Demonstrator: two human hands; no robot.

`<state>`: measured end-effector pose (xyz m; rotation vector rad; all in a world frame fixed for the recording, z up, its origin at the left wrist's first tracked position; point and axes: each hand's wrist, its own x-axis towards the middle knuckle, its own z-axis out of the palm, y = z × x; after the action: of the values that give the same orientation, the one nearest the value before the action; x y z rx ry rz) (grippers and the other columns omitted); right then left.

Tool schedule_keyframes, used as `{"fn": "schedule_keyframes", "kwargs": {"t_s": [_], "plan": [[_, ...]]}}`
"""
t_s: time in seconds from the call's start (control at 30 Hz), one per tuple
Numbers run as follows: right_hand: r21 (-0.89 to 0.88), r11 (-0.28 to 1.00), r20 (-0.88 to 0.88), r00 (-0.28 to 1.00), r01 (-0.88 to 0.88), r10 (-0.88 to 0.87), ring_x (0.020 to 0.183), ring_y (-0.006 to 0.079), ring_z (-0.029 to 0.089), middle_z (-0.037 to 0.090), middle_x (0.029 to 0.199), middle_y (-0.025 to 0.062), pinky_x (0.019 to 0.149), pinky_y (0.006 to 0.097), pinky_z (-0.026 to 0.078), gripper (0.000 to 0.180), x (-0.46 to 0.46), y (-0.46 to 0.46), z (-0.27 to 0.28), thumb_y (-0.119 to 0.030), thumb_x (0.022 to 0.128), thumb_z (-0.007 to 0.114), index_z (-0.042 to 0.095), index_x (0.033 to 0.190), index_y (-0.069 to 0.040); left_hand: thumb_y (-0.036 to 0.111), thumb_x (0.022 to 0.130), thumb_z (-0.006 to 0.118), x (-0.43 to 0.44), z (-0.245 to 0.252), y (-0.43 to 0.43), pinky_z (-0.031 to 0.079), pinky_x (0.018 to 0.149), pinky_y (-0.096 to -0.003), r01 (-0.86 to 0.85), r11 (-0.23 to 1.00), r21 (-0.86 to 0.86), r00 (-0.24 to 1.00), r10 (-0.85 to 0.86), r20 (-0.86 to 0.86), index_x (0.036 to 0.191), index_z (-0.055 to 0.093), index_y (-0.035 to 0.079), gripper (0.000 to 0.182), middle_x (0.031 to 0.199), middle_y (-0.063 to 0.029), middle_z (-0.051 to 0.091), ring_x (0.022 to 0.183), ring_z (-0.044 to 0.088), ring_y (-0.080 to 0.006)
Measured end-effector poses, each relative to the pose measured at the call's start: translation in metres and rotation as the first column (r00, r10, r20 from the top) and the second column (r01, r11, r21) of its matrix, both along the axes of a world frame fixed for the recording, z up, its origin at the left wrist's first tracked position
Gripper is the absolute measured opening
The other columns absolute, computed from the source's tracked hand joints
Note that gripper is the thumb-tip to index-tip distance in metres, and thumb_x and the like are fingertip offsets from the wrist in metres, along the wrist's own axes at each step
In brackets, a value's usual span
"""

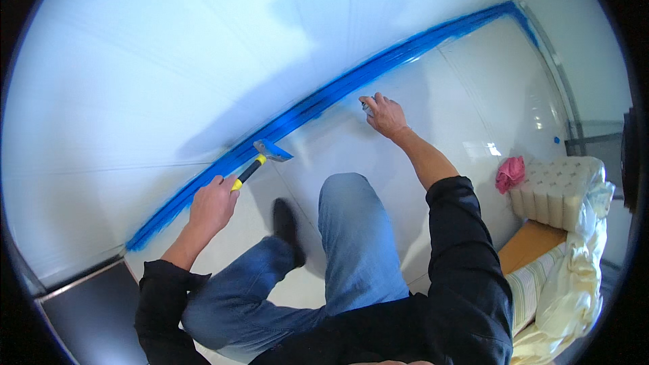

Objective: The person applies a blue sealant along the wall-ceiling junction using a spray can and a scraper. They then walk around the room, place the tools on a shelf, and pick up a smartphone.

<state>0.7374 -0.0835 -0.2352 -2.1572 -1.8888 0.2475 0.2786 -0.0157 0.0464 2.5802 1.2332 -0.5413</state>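
My left hand grips the black and yellow handle of a scraper, whose wide head bears blue coating and lies over the edge of a blue painted band. That band runs along the joint between the white wall and the tiled floor, then bends at the far right corner. Further right, my right hand is curled around a small object, mostly hidden by the fingers, just on the floor side of the band.
A pink cloth lies against a patterned cushioned block at right, near crumpled cream fabric and a brown board. A dark panel stands at lower left. My knees and one dark-shod foot are close below.
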Motion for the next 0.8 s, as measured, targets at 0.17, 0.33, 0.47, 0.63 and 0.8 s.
{"fn": "schedule_keyframes", "kwargs": {"t_s": [0.17,0.33,0.47,0.63,0.8], "plan": [[0.315,0.835,-0.356,0.872,0.450,-0.336,0.101,0.0382,0.071,0.066,0.119,0.0128,0.086,0.0488,0.061,0.053,0.015,-0.034,0.099,-0.023,0.090,0.078,0.060,0.139,-0.025,0.023,0.099,0.070,0.013,0.050,-0.024,0.056,0.082,-0.0549,-0.017,0.999,-0.039,0.997,0.019,0.068,0.135,0.068,0.005,0.040,0.107,-0.0225,0.069,0.096,0.069,-0.0456],[0.274,0.703,-0.600,0.688,0.657,-0.409,0.103,0.0384,0.072,0.069,0.121,0.0136,0.087,0.0470,0.061,0.049,-0.001,-0.075,0.182,-0.019,0.088,0.079,0.063,0.134,-0.019,0.028,0.100,0.067,0.043,0.099,-0.054,0.056,0.088,-0.0556,-0.045,0.998,-0.039,0.998,0.047,0.048,0.138,0.068,0.008,0.042,0.114,-0.0249,0.070,0.104,0.069,-0.0465],[0.166,0.635,-0.751,0.515,0.754,-0.414,0.106,0.0395,0.072,0.070,0.124,0.0152,0.089,0.0477,0.059,0.048,-0.003,-0.100,0.237,-0.022,0.088,0.079,0.063,0.133,-0.019,0.029,0.101,0.067,0.053,0.123,-0.076,0.055,0.093,-0.0549,-0.071,0.996,-0.049,0.980,0.079,0.183,0.141,0.066,0.007,0.045,0.121,-0.0269,0.070,0.110,0.068,-0.0469],[0.067,0.727,-0.714,0.542,0.684,-0.444,0.105,0.0404,0.072,0.068,0.125,0.0170,0.091,0.0492,0.059,0.054,0.004,-0.098,0.292,-0.023,0.089,0.079,0.058,0.138,-0.021,0.029,0.102,0.068,0.077,0.129,-0.075,0.054,0.100,-0.0520,-0.056,0.998,0.009,0.989,0.054,0.135,0.145,0.065,0.007,0.049,0.124,-0.0261,0.071,0.115,0.068,-0.0452],[0.084,0.866,-0.612,0.711,0.493,-0.345,0.102,0.0427,0.072,0.067,0.128,0.0173,0.091,0.0499,0.059,0.056,0.052,-0.137,0.350,-0.022,0.087,0.080,0.056,0.138,-0.017,0.028,0.102,0.068,0.114,0.132,-0.110,0.054,0.099,-0.0509,-0.198,0.967,-0.164,0.969,0.217,0.114,0.141,0.068,0.002,0.046,0.121,-0.0278,0.071,0.114,0.068,-0.0454]]}}
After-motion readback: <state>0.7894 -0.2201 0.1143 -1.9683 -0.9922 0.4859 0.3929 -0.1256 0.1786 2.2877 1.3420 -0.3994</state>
